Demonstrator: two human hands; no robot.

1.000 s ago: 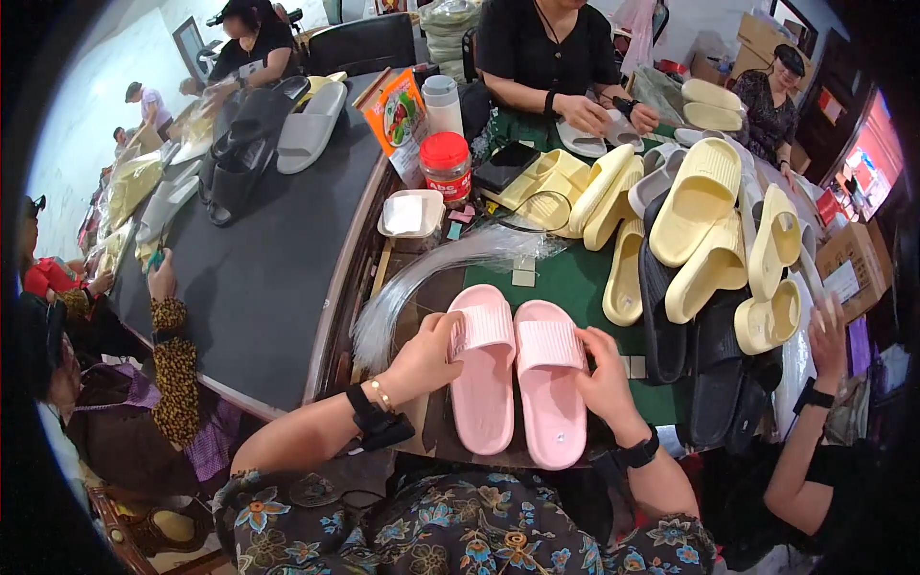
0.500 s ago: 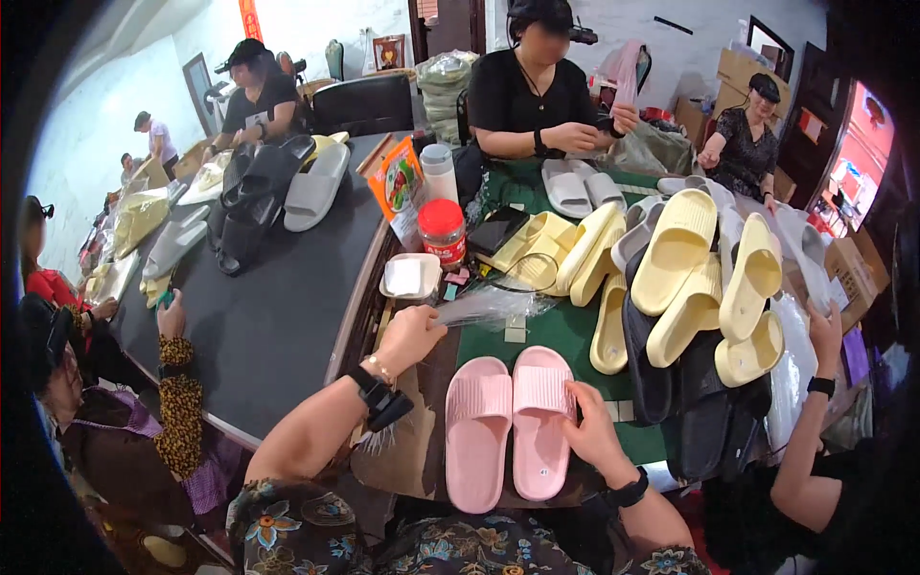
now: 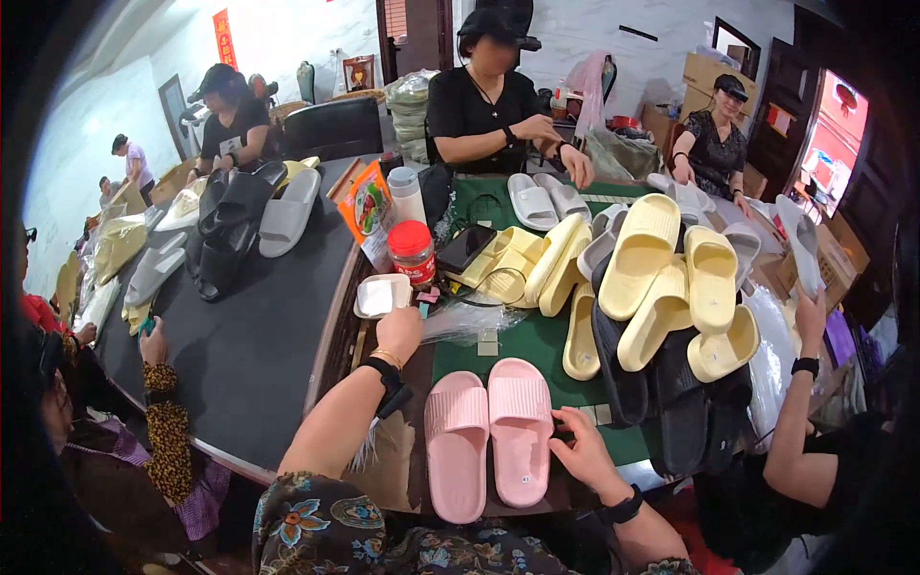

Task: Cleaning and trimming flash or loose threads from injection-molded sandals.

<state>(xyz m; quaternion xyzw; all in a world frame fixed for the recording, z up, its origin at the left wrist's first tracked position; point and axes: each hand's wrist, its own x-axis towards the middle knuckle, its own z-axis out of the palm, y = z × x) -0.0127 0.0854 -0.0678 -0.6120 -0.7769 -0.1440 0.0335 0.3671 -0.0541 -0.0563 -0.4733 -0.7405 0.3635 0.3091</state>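
Observation:
A pair of pink slide slippers, the left one [image 3: 455, 460] and the right one [image 3: 522, 431], lies side by side at the near table edge, toes away from me. My right hand [image 3: 583, 450] is open at the right slipper's outer edge, fingers bent and apart, holding nothing. My left hand [image 3: 399, 331] is closed beside a white square container [image 3: 382, 296], next to small green and pink pieces [image 3: 427, 297]. Its fingertips are hidden, so what they hold cannot be made out. A bundle of thin clear plastic strands [image 3: 470, 320] lies just right of it.
Yellow slippers [image 3: 644, 257] are piled over black ones [image 3: 682, 412] on the right. Behind my left hand stand a red-lidded jar [image 3: 412, 253], a pale bottle [image 3: 406, 196] and an orange packet [image 3: 365, 206]. A dark table [image 3: 259, 316] with slippers is at left. Co-workers sit around.
My left hand has left the clear strands and moved toward the white container and small pieces. My right hand has come off the right slipper's strap to its side. The view has shifted slightly.

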